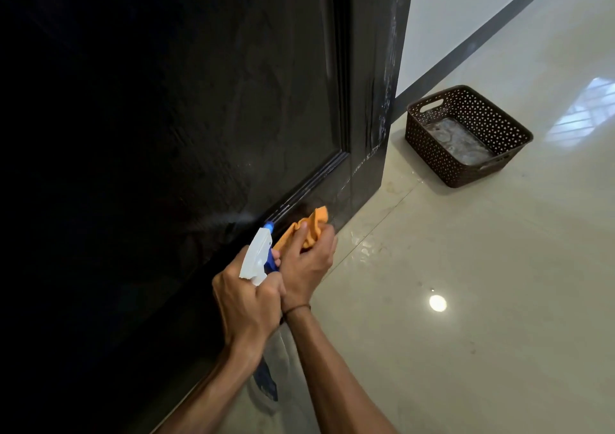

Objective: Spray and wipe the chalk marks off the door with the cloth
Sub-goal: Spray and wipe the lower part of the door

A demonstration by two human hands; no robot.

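- Left hand (248,295) grips the spray bottle (258,257), nozzle aimed at the door (199,117) near its bottom edge.
- Right hand (307,260) clutches the orange cloth (307,227), pressed against the door's bottom rail just right of the nozzle, nearer the faint chalk marks (387,67) up the door's right edge.

Dim, near-black door (166,134) at left; glossy floor (466,300) with lamp glare, window reflection; wide-angle bending at edges.

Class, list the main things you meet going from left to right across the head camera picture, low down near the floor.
Left hand → spray bottle → right hand → basket
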